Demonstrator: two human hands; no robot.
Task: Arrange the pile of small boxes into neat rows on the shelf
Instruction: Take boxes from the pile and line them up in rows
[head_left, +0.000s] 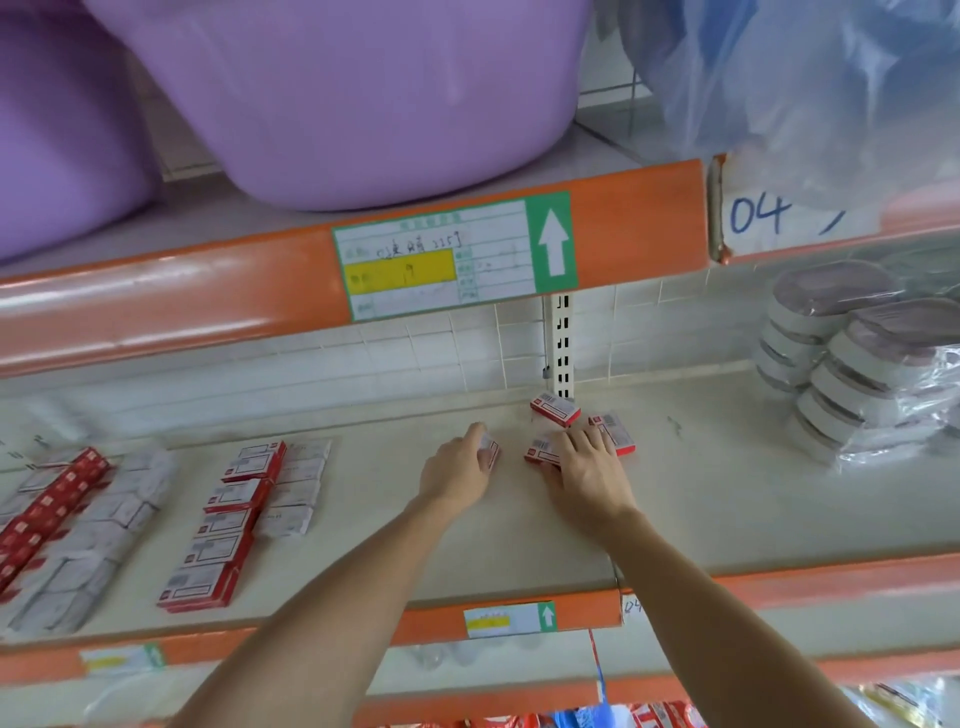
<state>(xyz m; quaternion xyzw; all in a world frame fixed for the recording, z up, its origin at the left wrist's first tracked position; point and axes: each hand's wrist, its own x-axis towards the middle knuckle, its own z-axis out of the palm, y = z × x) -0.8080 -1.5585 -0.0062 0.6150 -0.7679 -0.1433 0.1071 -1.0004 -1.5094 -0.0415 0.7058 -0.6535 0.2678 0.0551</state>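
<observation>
Small red-and-white boxes lie on a cream shelf (519, 519). My left hand (457, 470) grips one small box (490, 450) at its fingertips. My right hand (584, 467) rests with curled fingers on another box (540, 451). Two loose boxes lie just beyond: one at the back by the upright (555, 409) and one to the right (615, 431), partly under my right fingers. A neat row of the same boxes (223, 525) runs front to back at the left.
White boxes (296, 483) sit beside the red row, and more red and white packs (52, 514) lie further left. Wrapped round containers (852, 358) are stacked at the right. Purple tubs (337, 88) fill the shelf above its orange rail (208, 291).
</observation>
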